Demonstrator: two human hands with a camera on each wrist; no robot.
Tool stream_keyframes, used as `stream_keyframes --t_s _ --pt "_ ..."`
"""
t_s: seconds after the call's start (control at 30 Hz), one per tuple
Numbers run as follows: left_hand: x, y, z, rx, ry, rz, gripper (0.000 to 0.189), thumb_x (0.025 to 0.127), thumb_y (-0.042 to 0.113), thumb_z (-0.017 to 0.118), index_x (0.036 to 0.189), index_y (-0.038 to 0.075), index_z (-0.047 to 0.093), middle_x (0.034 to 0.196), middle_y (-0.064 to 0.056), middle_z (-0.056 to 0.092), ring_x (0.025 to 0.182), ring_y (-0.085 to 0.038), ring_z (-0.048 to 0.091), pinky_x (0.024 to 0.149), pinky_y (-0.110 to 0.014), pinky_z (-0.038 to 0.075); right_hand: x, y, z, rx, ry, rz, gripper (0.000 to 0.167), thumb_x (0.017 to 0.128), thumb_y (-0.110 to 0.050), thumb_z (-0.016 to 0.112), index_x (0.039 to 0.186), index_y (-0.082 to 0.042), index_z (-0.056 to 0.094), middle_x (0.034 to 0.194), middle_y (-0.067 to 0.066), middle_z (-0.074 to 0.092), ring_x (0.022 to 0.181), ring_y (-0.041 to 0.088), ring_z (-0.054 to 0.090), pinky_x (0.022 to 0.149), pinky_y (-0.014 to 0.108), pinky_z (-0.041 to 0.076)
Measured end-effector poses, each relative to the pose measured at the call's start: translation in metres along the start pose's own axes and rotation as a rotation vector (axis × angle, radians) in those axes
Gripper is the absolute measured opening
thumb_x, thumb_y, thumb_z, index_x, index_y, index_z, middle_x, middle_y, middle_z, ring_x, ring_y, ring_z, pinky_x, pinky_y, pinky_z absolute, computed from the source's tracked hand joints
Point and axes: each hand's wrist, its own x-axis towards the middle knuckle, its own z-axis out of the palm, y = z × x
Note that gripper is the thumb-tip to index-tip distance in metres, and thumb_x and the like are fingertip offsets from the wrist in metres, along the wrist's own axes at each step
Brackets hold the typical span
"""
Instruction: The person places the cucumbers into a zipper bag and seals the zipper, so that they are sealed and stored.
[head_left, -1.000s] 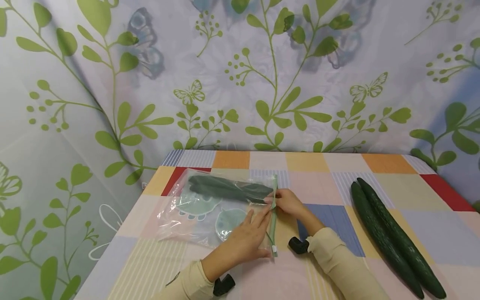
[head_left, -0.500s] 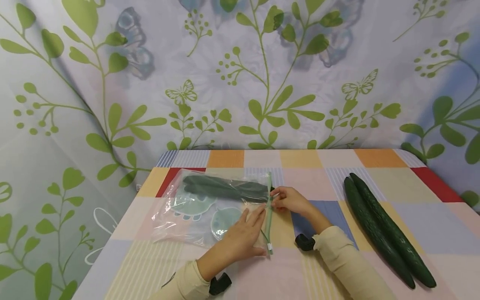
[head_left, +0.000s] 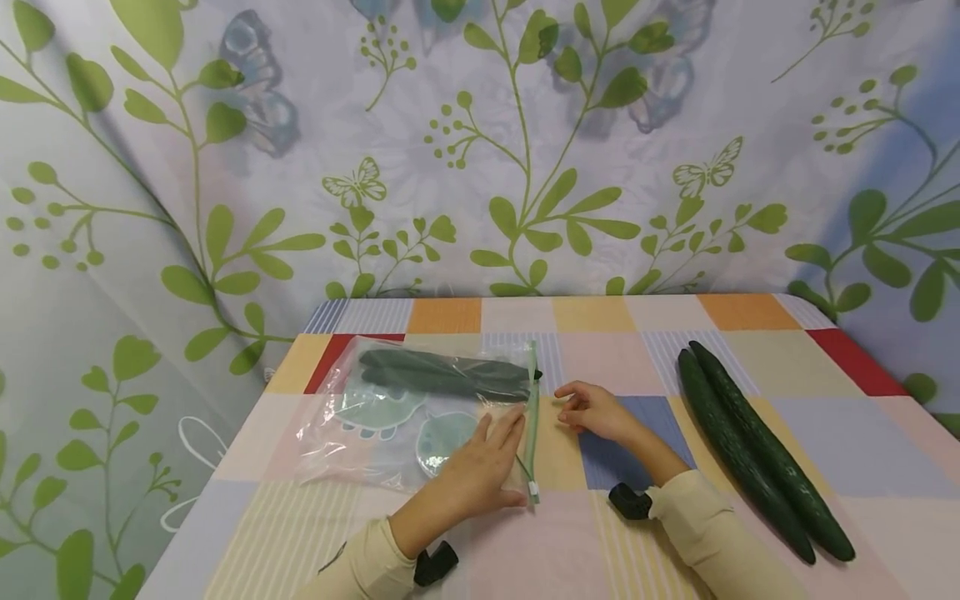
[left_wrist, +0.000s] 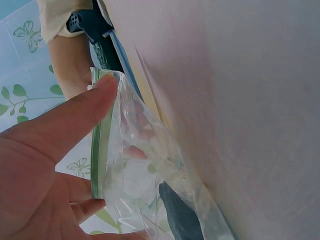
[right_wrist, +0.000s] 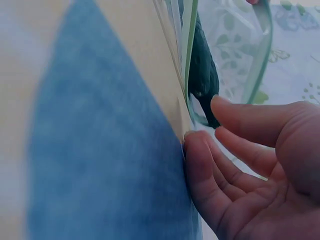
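A clear zip bag (head_left: 318, 450) with pale green printed shapes lies on the table, its green zip edge (head_left: 532, 433) facing right. Dark green cucumbers (head_left: 442, 375) lie inside along the far side; a dark tip reaches the bag's mouth. My left hand (head_left: 476, 479) holds the zip edge between thumb and fingers. In the right wrist view the mouth gapes, showing a cucumber end (right_wrist: 202, 75). My right hand (head_left: 596, 412) is just right of the mouth, fingers loosely bent and holding nothing. To its right, two cucumbers (head_left: 738, 458) lie side by side.
The table wears a patchwork cloth (head_left: 600, 317) of coloured squares. Behind it hangs a curtain (head_left: 420, 142) printed with leaves and butterflies. Black wrist devices (head_left: 630, 502) sit at both cuffs.
My right hand has let go of the cucumber end and zip edge and drawn back to the right. My left hand stays at the bag's mouth. The head view has shifted slightly.
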Motion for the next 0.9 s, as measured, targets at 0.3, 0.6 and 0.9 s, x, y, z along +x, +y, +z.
stream_keyframes --t_s 0.3,0.6,0.9 --pt "0.002 0.002 0.001 0.017 0.015 0.039 0.096 0.073 0.048 0.07 0.142 -0.002 0.025 0.153 -0.008 0.012 0.13 -0.044 0.031 0.105 -0.038 0.035 -0.037 -0.004 -0.015 -0.107 0.053 0.06 0.043 0.083 -0.005 0.061 0.121 0.011 0.046 0.082 0.013 0.058 0.064 0.016 0.055 0.059 0.029 0.048" --pt "-0.008 -0.002 -0.001 -0.065 0.001 -0.037 0.097 0.071 0.046 0.073 0.143 0.001 0.025 0.153 -0.005 0.014 0.129 -0.046 0.03 0.081 -0.037 0.053 -0.053 -0.011 -0.013 -0.293 0.051 0.053 0.049 0.084 -0.011 0.063 0.125 0.008 0.044 0.091 0.015 0.06 0.066 0.016 0.057 0.056 0.028 0.047" --pt "-0.006 0.001 -0.002 -0.079 -0.008 -0.032 0.097 0.071 0.045 0.073 0.143 0.002 0.024 0.153 -0.004 0.012 0.131 -0.044 0.029 0.076 -0.041 0.054 -0.098 -0.021 -0.029 -0.666 0.302 0.044 0.051 0.08 -0.015 0.067 0.124 0.003 0.048 0.098 0.016 0.058 0.076 0.022 0.057 0.057 0.032 0.046"
